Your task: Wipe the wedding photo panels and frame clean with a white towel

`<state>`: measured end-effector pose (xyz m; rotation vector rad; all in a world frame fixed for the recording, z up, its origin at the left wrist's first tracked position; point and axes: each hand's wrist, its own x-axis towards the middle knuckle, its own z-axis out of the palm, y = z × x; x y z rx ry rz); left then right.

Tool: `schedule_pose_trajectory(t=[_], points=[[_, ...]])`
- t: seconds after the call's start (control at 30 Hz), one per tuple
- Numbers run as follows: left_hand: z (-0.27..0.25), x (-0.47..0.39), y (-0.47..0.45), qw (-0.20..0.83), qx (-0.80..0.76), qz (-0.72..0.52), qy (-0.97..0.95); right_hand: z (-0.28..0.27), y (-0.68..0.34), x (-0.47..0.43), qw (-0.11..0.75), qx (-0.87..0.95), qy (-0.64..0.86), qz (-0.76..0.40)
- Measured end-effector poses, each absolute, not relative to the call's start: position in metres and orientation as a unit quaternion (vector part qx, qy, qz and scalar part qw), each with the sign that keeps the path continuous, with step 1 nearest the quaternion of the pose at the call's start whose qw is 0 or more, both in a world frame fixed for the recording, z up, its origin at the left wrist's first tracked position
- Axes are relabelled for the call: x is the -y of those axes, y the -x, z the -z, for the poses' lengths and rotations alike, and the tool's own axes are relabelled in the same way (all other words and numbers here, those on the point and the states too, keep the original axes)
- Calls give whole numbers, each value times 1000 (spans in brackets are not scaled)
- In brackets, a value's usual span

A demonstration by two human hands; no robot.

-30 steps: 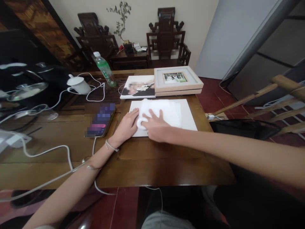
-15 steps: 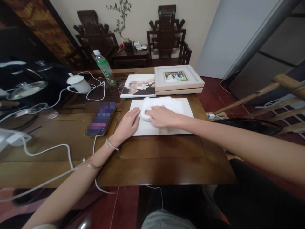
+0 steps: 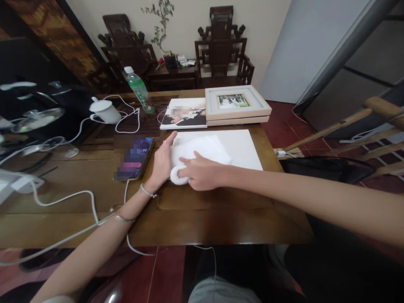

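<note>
A flat white panel (image 3: 244,147) lies on the wooden table, partly covered by a folded white cloth (image 3: 205,147). My right hand (image 3: 202,170) is closed on the cloth near the panel's front left part, bunching one end into a rounded roll while the rest spreads out behind my fingers. My left hand (image 3: 162,160) stands on edge along the panel's left side, its fingers stretched out and holding nothing. It hides part of that side, and a bracelet circles the wrist.
Behind the panel lie a photo print (image 3: 186,113) and stacked wooden picture frames (image 3: 238,103). A phone (image 3: 134,158) with a white cable is left of my left hand. Farther left stand a green bottle (image 3: 139,90), a lidded white cup (image 3: 105,111) and a pot (image 3: 41,120).
My right hand has drawn the cloth toward me and left, to the panel's front left. My left hand has turned from lying flat to standing on edge and shifted slightly left.
</note>
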<state>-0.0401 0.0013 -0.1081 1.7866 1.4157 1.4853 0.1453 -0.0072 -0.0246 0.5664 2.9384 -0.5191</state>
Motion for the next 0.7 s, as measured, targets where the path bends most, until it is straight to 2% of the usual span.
schedule_pose_trajectory(t=[0.17, 0.47, 0.7], points=[[107, 1, 38, 181, -528, -494, -666, 1, -171, 7, 65, -939, -192, 279], [108, -2, 40, 134, -541, -359, -748, 2, -159, -61, 7, -902, -401, 160], [106, 0, 38, 119, -547, -329, -760, 12, -104, -82, -47, -868, -452, 199]])
